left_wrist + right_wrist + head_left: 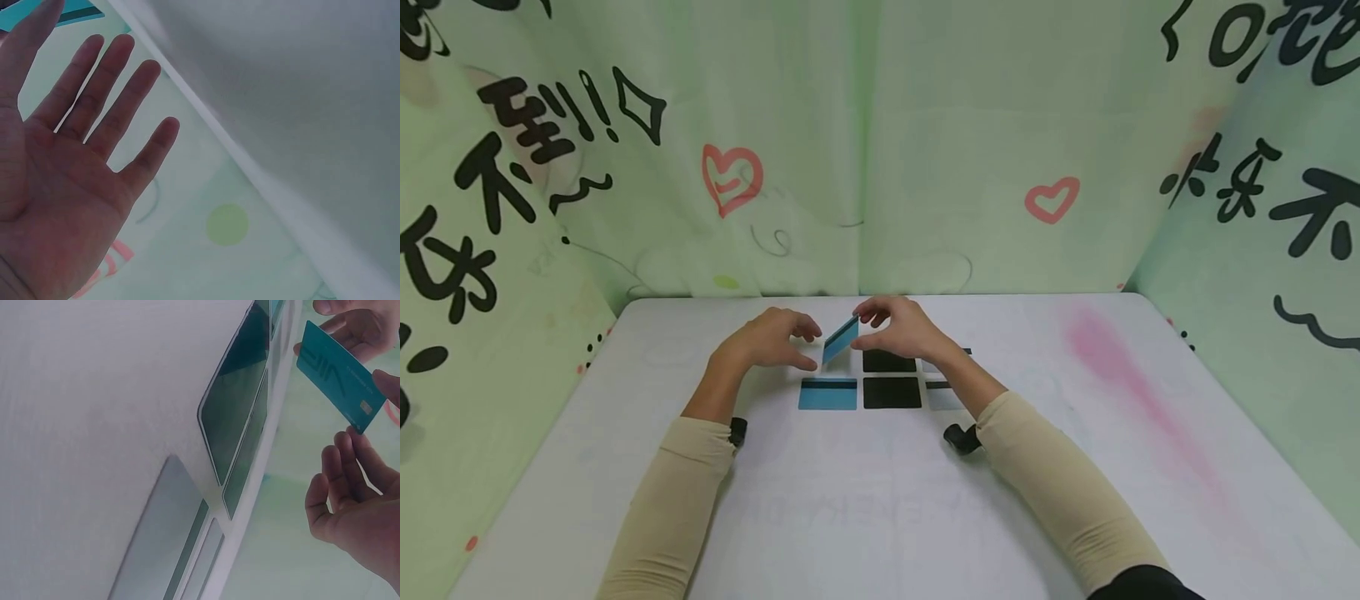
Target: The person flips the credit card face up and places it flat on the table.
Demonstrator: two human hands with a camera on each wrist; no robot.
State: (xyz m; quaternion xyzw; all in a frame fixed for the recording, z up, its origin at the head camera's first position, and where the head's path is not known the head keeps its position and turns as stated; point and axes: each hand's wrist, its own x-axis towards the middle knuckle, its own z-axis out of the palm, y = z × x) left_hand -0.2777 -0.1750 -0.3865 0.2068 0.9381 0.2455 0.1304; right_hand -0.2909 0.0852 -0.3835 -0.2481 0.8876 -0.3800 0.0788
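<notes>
A blue bank card [841, 340] with a dark stripe is held tilted above the white table, between the two hands. My right hand [901, 327] pinches it at one end between thumb and fingertips. The right wrist view shows its printed face [340, 375], with lettering and a chip. My left hand [767, 337] is beside the card's other end, its fingers spread and fairly straight in the left wrist view. Whether a left fingertip touches the card is unclear. Just below lies another blue card [827, 395], flat, stripe side up.
Two black cards [892, 393] lie right of the blue one, in two rows. Farther right are pale grey cards [946, 398], partly hidden by my right wrist. The white table [850, 508] ends at a green printed curtain [955, 150]; a pink stain marks its right side.
</notes>
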